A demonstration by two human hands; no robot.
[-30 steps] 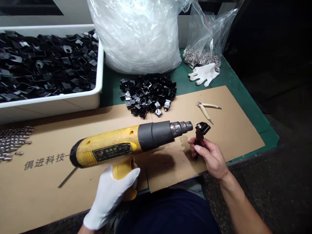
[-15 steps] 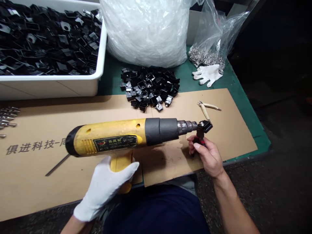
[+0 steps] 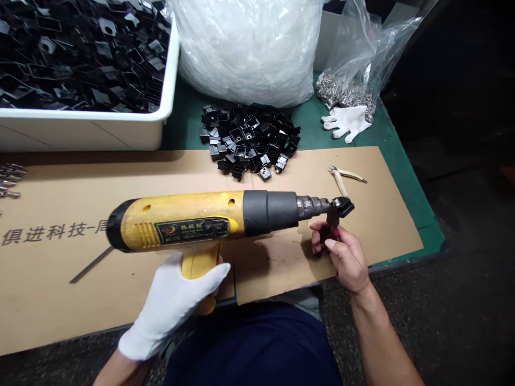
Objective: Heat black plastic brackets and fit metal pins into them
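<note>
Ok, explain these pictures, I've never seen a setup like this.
This is one camera worn on a person's head, looking down at their own hands. The gloved left hand holds a yellow heat gun, its nozzle aimed at a small black plastic piece held up in the bare right hand. Underneath lies a cardboard sheet on a green bench, with small pliers on it. Beyond are a heap of matching black pieces, a white tub full of more, and a spare white glove.

The left hand [image 3: 169, 305] wears a white fabric glove [image 3: 173, 300] ending at the wrist. The right hand [image 3: 346, 257] is bare, as are both forearms [image 3: 386, 343]. Dark navy clothing [image 3: 253, 348] fills the near edge.
</note>
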